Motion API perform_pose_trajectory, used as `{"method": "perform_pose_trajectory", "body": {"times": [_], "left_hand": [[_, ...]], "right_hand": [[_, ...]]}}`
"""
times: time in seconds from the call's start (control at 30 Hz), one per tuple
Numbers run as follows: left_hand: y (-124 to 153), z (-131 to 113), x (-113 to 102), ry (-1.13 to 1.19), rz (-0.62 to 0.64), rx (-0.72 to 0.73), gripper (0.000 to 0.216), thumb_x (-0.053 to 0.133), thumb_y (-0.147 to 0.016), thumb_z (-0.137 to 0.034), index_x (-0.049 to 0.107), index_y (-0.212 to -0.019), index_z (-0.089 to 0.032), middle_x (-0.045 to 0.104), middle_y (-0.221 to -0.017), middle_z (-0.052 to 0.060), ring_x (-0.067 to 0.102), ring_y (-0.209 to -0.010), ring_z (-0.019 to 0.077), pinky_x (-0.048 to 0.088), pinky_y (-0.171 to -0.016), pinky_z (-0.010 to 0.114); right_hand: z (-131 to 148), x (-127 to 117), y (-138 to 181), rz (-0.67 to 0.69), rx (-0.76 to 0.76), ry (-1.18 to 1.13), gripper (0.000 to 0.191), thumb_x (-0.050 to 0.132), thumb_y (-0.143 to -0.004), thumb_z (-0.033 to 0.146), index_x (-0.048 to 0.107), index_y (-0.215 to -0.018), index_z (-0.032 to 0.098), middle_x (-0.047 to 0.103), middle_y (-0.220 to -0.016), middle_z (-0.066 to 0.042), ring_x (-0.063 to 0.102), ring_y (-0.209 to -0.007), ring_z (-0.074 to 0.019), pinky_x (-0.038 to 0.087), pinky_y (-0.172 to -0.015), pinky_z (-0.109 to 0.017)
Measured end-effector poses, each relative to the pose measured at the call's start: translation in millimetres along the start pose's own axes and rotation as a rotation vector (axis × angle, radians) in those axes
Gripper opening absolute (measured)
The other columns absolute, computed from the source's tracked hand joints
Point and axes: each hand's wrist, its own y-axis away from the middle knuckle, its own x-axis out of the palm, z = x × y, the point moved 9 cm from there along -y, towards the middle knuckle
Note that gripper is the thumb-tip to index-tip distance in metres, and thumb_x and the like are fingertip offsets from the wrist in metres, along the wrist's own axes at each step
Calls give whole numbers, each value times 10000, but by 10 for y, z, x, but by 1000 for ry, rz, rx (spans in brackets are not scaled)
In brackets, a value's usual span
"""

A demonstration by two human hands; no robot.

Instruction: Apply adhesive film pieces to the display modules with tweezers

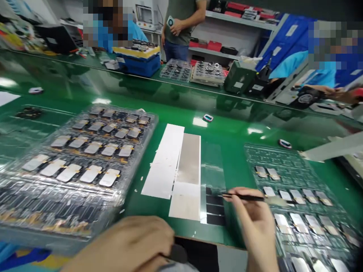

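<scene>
Left tray [146, 138]: parts in rows
Left hand [136, 241]: curled at dark piece [179, 254], grip unclear
Strips [215, 209]: on clear sheet [212, 158], long axes crosswise
Tweezers [253, 197]: tip points left at strips, long axis crosswise
Right hand [253, 217]: pinching tweezers

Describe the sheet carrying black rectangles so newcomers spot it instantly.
On the green table, find the pale strips lying side by side. Right of them, near the right hand, lies the sheet. Unlike those strips, it's clear, with black rectangles at its near end.
</scene>
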Motion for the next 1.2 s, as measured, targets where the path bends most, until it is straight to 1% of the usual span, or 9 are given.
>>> {"method": "perform_pose_trajectory", "body": {"times": [0.1, 0.27, 0.4, 0.7, 0.83, 0.9, 1.0, 1.1, 1.2], "left_hand": [[-427, -173, 528, -37, 137, 120, 126, 551, -911, -143, 615, -951, -243, 739, -988, 18, 702, -905, 200, 593, -819, 307], [-779, -79, 826, -87, 117, 151, 162, 500, -975, -161, 601, -1095, -201, 687, -1200, 62, 578, -1228, 233, 478, -1073, 412], [-811, -27, 928, -104, 156, 149, 172, 473, -988, -149, 588, -1111, -187, 679, -1213, 59, 545, -1272, 208, 360, -1181, 440], [-789, 8, 937, -83, 160, 115, 234, 460, -980, -132, 561, -1175, -212, 666, -1260, 41, 531, -1295, 185, 333, -1201, 452], [-779, 16, 954, -57, 189, 98, 182, 446, -993, -139, 552, -1116, -221, 660, -1250, 32, 511, -1304, 184, 300, -1209, 451], [-769, 17, 898, -35, 152, 88, 141, 431, -999, -143, 535, -1052, -222, 627, -1275, 46, 495, -1305, 201, 341, -1172, 445], [-742, 81, 702, 30, -31, 30, 122, 395, -1006, -150, 479, -955, -222, 596, -1184, 72, 554, -1155, 216, 483, -963, 388], [-696, 185, 565, 105, -198, -35, 127, 394, -1007, -180, 428, -893, -225, 565, -932, 37, 574, -875, 182, 488, -749, 320], [-685, 251, 559, 93, -245, -77, 183, 430, -991, -207, 400, -812, -224, 508, -772, -5, 531, -708, 157, 444, -639, 284]], "right_hand": [[-127, 188, -32, 28, 26, 17, 244, 738, -812, 391, 591, -931, 237, 632, -895, -28, 690, -750, -176, 606, -715, -334], [-271, 221, -30, 80, 76, 59, 234, 702, -851, 366, 556, -969, 226, 653, -868, -22, 695, -737, -166, 594, -693, -290], [-318, 231, 5, 109, 110, 68, 207, 680, -875, 349, 552, -984, 228, 655, -906, -27, 699, -768, -161, 584, -712, -277], [-361, 233, 20, 97, 137, 76, 236, 690, -864, 379, 552, -978, 226, 665, -890, -32, 701, -739, -164, 581, -688, -270], [-309, 182, -11, 39, 116, 30, 241, 712, -847, 370, 550, -950, 224, 671, -840, -23, 699, -705, -151, 578, -654, -244], [-279, 87, -15, -44, 120, -51, 255, 731, -836, 357, 543, -948, 226, 684, -829, -20, 704, -690, -142, 585, -663, -239], [-295, 37, 37, -110, 202, -243, 279, 740, -833, 351, 527, -966, 230, 707, -820, -23, 734, -716, -173, 609, -693, -276], [-288, 247, 139, -19, 287, -422, 249, 705, -866, 360, 515, -977, 244, 712, -813, -20, 751, -816, -239, 633, -721, -353], [-171, 465, 229, 18, 246, -474, 172, 646, -914, 337, 502, -979, 270, 684, -836, 4, 743, -892, -249, 642, -736, -374]]}}
